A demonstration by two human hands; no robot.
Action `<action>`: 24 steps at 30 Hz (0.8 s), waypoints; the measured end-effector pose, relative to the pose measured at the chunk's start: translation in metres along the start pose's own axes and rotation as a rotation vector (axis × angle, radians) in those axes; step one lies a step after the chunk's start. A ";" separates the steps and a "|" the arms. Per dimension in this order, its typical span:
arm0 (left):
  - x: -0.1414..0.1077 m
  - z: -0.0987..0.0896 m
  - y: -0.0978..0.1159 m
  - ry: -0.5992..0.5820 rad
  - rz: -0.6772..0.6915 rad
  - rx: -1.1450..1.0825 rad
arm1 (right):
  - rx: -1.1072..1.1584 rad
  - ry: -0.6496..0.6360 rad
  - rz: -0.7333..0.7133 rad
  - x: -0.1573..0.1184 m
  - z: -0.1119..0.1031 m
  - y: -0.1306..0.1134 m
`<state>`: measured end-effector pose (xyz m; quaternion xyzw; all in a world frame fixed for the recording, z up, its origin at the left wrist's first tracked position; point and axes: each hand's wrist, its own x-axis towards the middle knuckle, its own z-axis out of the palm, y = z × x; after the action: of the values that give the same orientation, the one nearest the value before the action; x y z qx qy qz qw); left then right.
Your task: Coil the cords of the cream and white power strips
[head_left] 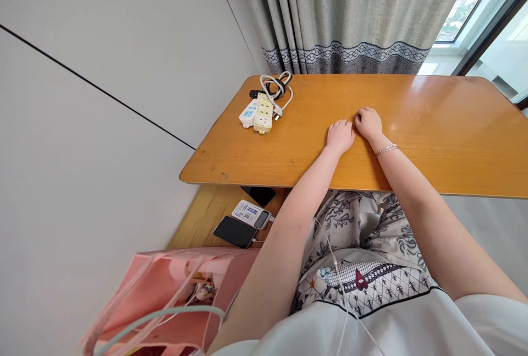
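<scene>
Both of my hands rest on the orange-brown wooden table point(313, 163), close together near its middle. My left hand point(340, 135) lies back-up with its fingers curled in, and nothing shows in it. Just to its right, my right hand point(368, 123) is loosely closed, also with nothing visible in it; thin bracelets circle that wrist. To the left on the tabletop sit a white and yellow power strip point(264, 113) and a smaller white and blue one point(248, 114). Their white and black cords point(284, 89) are coiled behind them, with a white plug beside.
Below the table's left end, a lower wooden surface point(192, 215) holds a black phone point(234, 231), a white power bank point(249, 213) and another dark device point(263, 195). A pink bag point(136, 284) stands nearer. A white wall point(103, 59) borders the left; a curtain point(363, 9) hangs behind.
</scene>
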<state>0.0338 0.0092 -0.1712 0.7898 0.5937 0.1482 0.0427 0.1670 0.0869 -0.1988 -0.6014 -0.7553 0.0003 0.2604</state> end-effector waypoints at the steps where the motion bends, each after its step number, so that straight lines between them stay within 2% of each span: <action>1: 0.000 0.000 0.000 0.000 0.001 -0.002 | 0.004 0.001 -0.001 0.000 0.000 0.000; 13: 0.000 0.000 0.000 -0.004 0.001 -0.010 | -0.029 -0.042 0.013 -0.002 -0.006 -0.004; 24: 0.001 0.002 -0.001 0.003 0.009 -0.026 | -0.007 -0.022 0.005 -0.001 -0.003 -0.001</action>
<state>0.0333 0.0108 -0.1728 0.7916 0.5882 0.1574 0.0511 0.1674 0.0849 -0.1958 -0.6041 -0.7567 0.0046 0.2499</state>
